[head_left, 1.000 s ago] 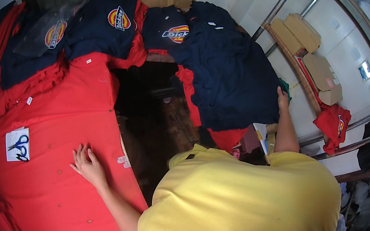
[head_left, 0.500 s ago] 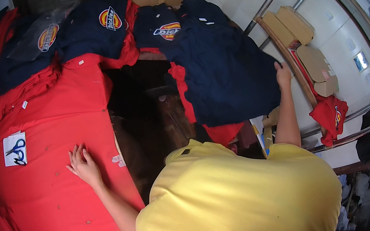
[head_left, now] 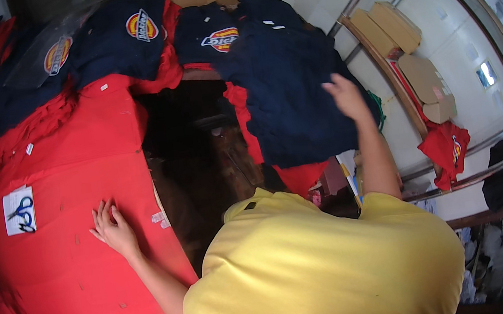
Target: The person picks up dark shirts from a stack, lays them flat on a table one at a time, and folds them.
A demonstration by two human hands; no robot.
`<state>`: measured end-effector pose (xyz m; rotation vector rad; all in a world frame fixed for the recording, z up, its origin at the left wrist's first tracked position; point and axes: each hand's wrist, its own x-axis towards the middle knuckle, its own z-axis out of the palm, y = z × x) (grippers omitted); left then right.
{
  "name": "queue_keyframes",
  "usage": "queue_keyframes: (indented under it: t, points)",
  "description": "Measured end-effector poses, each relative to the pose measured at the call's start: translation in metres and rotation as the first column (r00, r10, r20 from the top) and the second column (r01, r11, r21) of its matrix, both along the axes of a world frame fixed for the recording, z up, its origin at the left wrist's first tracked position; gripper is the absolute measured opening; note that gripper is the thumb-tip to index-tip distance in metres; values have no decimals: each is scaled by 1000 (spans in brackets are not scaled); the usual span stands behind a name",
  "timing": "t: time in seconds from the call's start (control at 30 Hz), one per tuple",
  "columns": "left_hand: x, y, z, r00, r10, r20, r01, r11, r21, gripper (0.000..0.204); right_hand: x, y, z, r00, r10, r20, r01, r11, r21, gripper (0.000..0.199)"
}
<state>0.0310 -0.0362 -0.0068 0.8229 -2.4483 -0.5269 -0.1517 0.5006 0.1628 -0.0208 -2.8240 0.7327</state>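
My left hand (head_left: 115, 231) lies with its fingers apart on a red cloth (head_left: 99, 287) spread over the table to the left. Over the right part of a navy fabric piece (head_left: 291, 97) is my right hand (head_left: 346, 95), fingers extended and holding nothing. Whether it touches the fabric is hard to tell. That navy piece lies over red fabric (head_left: 248, 135), which shows along its left side. Beyond it sits another navy piece with a logo patch (head_left: 221, 40). Blue-handled scissors (head_left: 26, 213) rest on a white paper (head_left: 13, 222), left of my left hand.
More navy pieces with logo patches (head_left: 142, 26) lie along the back over red fabric. A dark gap (head_left: 194, 158) separates the two work surfaces. Cardboard boxes (head_left: 425, 78) and a red bundle (head_left: 447, 152) sit on a metal-framed rack (head_left: 354, 40) at right.
My right hand has let go of the navy fabric's right edge and moved left over it. That edge now lies farther left, exposing something green beside it. The left hand stays put.
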Motion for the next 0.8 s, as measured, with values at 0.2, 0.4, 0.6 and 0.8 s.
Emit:
queue_keyframes:
  t: [0.2,0.4,0.6,0.8]
  points:
    - [-4,0,-2,1000,-24,-4,24,1000,-6,25,7,-66,-55,962,185,202,-193,981,21,33]
    - [0,-2,-3,1000,-10,-27,10,1000,6,24,-9,-75,-50,983,92,162,-94,996,4,39]
    - [-4,4,1,998,-22,-57,24,999,30,24,-42,-61,-33,995,10,-100,-98,338,-936,59]
    - [-2,43,58,867,-276,-415,460,763,455,45,15,-195,31,940,265,-214,-195,-96,-976,41]
